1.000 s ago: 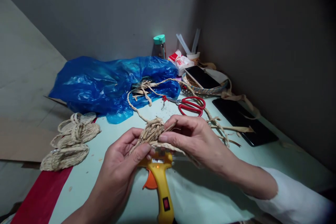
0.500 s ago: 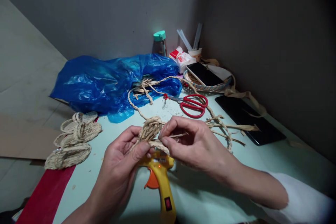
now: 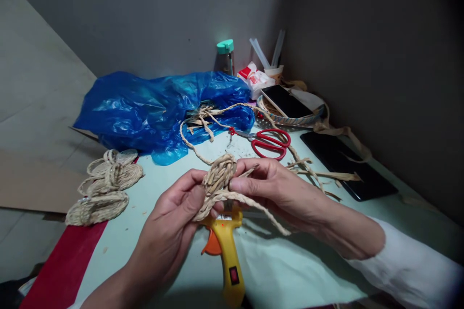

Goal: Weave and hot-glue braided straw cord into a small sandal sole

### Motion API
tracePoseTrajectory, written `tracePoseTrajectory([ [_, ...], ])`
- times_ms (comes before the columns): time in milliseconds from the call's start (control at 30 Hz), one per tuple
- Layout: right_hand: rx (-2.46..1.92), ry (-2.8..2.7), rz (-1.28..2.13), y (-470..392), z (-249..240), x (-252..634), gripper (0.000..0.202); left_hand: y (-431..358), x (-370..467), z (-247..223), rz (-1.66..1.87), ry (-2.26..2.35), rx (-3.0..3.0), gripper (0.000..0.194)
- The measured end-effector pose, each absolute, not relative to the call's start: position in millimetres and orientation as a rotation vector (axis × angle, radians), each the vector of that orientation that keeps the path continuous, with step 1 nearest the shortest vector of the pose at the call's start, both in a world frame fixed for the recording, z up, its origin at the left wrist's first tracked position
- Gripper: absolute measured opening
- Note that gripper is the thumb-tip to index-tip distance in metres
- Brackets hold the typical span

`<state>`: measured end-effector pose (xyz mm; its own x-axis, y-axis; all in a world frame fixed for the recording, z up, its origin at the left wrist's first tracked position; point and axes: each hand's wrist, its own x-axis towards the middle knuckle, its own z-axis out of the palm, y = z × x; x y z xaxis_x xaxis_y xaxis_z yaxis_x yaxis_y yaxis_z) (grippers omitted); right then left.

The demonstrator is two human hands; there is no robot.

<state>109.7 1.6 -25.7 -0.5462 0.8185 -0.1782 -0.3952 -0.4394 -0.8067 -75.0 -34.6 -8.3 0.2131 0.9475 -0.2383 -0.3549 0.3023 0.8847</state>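
Between my hands is a small coiled piece of braided straw cord (image 3: 219, 174), with a loose braided end (image 3: 264, 210) trailing down to the right. My left hand (image 3: 181, 203) grips its left side, thumb in front and fingers behind. At the right edge of the piece, my right hand (image 3: 268, 183) pinches it, a short strand end poking up past the thumb. Directly below my hands lies a yellow glue gun (image 3: 228, 246) with an orange trigger and a small red light; its upper part is partly hidden.
Finished-looking braided straw slippers (image 3: 105, 193) lie at the left. A blue plastic bag (image 3: 145, 111) with straw spilling out sits behind, beside red-handled scissors (image 3: 270, 142). To the right are a black tablet-like slab (image 3: 337, 159), a phone (image 3: 286, 101) on a basket, and a bottle (image 3: 225, 55).
The coiled piece has turned more upright in my hands. Its loose braided end now hangs out below my right hand, whose thumb has shifted onto the coil's edge.
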Motion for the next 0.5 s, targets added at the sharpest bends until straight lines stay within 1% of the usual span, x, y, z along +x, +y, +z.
tracePoseTrajectory([
  [100,-0.736,-0.978,2.041,2,-27,110,0.033,-36,-76,-8,1.061,0.927,0.801,0.01],
  [167,-0.75,-1.093,1.961,1,-28,109,0.028,-36,-77,-8,1.069,0.949,0.808,0.009],
  [200,-0.758,-1.188,1.875,-1,-28,109,0.022,-35,-77,-9,1.082,0.959,0.814,0.009],
  [267,-0.782,-1.449,1.58,-4,-28,108,0.008,-34,-76,-11,1.107,0.976,0.839,0.009],
  [300,-0.784,-1.59,1.384,-6,-27,108,0.005,-33,-76,-12,1.118,0.981,0.854,0.01],
  [367,-0.767,-1.826,1.01,-10,-25,109,0.009,-32,-76,-13,1.129,0.994,0.879,0.01],
  [400,-0.761,-1.906,0.878,-12,-24,110,0.01,-31,-76,-14,1.127,1.0,0.891,0.01],
  [500,-0.745,-2.038,0.728,-16,-21,114,0.016,-32,-78,-14,1.103,1.018,0.924,0.01],
])
